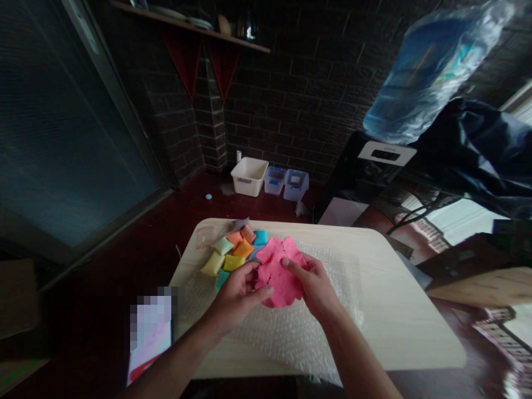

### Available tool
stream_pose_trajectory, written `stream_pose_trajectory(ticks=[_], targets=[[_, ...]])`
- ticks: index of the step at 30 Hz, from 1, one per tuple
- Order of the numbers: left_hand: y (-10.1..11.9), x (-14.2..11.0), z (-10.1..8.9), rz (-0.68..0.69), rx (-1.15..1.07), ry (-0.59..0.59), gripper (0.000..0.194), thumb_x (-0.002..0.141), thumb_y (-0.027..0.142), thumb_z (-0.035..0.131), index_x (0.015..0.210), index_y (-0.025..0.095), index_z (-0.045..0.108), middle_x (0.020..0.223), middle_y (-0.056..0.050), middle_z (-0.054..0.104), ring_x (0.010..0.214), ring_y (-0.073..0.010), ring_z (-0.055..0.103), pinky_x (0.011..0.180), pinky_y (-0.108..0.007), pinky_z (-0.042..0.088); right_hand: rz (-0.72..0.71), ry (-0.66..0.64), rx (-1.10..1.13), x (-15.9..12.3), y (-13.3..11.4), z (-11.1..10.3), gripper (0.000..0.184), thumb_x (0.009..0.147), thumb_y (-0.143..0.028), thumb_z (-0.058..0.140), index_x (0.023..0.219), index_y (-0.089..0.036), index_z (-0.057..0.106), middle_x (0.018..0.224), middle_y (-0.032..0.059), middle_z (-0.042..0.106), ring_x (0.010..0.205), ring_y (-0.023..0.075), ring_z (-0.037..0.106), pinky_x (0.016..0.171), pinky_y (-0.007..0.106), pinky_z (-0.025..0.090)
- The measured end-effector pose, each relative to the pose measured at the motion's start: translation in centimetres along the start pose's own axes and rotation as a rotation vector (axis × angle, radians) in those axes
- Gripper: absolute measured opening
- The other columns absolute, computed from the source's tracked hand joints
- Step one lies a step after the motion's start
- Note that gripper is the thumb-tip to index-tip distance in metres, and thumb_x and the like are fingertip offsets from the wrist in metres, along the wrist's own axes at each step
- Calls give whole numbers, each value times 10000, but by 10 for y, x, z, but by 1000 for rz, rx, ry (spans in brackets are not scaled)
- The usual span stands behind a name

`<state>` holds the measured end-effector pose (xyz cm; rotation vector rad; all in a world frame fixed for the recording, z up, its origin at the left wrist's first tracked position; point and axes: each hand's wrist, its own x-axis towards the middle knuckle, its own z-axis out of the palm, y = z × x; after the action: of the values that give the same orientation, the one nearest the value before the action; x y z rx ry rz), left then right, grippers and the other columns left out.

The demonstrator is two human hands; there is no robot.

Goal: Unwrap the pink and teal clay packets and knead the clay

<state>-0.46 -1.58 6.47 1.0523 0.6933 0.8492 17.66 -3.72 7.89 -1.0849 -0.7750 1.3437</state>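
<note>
A flattened, ragged-edged sheet of pink modelling clay [279,277] is held up over the table between both hands. My left hand [241,288] grips its left edge, thumb on the front face and fingers behind. On the other side my right hand [313,280] pinches it, with the thumb pressed onto the upper right part. Beneath lies a sheet of bubble wrap [299,338]. Just left of the clay is a pile of small coloured packets, among them a yellow packet [234,262], an orange packet [244,247] and a blue packet [260,238].
The pale wooden table [399,310] has rounded corners. A lit, partly blurred screen [150,335] stands at its left. On the floor beyond are a white basket [248,185] and clear plastic bins [296,185]. A water dispenser [357,172] with a large bottle [419,77] stands back right.
</note>
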Motion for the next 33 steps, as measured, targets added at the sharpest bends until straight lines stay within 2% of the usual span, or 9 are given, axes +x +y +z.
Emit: stream_pose_trajectory(ticks=[2, 5, 8, 11, 14, 16, 20, 26, 33], targets=[[3, -6, 5, -19, 14, 39, 313, 849, 410, 792, 1037, 170, 723, 1005, -77, 767, 908, -210, 712, 801, -286, 555, 19, -19, -6, -7, -3, -2, 290, 747, -388, 892, 787, -148, 734, 695, 31, 723, 517, 123, 593, 496, 226, 465], [5, -15, 13, -47, -2, 142, 377, 849, 513, 764, 970, 157, 746, 901, -64, 764, 793, -195, 705, 699, -267, 552, 80, -85, -37, -21, -9, -6, 300, 704, -369, 922, 789, -135, 755, 721, 55, 751, 554, 154, 644, 532, 249, 504], [8, -22, 20, -32, -37, 174, 419, 797, 527, 809, 928, 132, 760, 812, -64, 759, 702, -189, 692, 661, -280, 561, 72, -58, 15, -35, -8, -9, 329, 712, -388, 919, 885, -144, 780, 821, 76, 785, 631, 175, 686, 581, 254, 532], [8, -27, 24, 48, -76, 255, 416, 762, 512, 844, 898, 128, 766, 783, -52, 752, 680, -178, 680, 647, -274, 561, 26, 17, 187, -48, 1, -10, 439, 746, -536, 865, 993, -183, 778, 955, 79, 798, 763, 196, 719, 675, 269, 559], [5, -30, 26, 86, -98, 324, 384, 780, 492, 836, 902, 133, 775, 778, -44, 752, 692, -172, 679, 647, -261, 553, 32, -38, 223, -59, 12, -4, 536, 616, -590, 921, 924, -176, 775, 911, 92, 796, 779, 229, 725, 690, 299, 562], [2, -32, 26, 95, -57, 294, 349, 808, 469, 820, 867, 127, 782, 752, -45, 751, 700, -175, 680, 682, -269, 556, 22, -79, 209, -64, 17, 5, 510, 592, -460, 969, 968, -172, 779, 957, 106, 801, 829, 249, 739, 776, 337, 572], [4, -37, 23, 101, -3, 222, 301, 814, 421, 825, 865, 126, 800, 783, -60, 779, 746, -200, 704, 744, -297, 569, 21, 40, 197, -69, 17, 19, 448, 564, -293, 985, 942, -154, 789, 931, 106, 812, 778, 239, 751, 761, 334, 583], [25, -43, 18, 40, -34, 139, 285, 806, 367, 823, 935, 114, 810, 903, -109, 810, 807, -235, 741, 799, -344, 600, 92, -25, 166, -66, 6, 16, 398, 581, -237, 977, 919, -136, 795, 874, 83, 809, 728, 201, 742, 731, 301, 578], [42, -45, 8, 57, -54, 50, 226, 818, 302, 800, 985, 149, 793, 1003, -96, 798, 919, -245, 722, 840, -343, 576, 165, -122, 182, -68, -6, 16, 374, 589, -221, 969, 906, -126, 794, 844, 74, 797, 681, 159, 705, 666, 252, 547]])
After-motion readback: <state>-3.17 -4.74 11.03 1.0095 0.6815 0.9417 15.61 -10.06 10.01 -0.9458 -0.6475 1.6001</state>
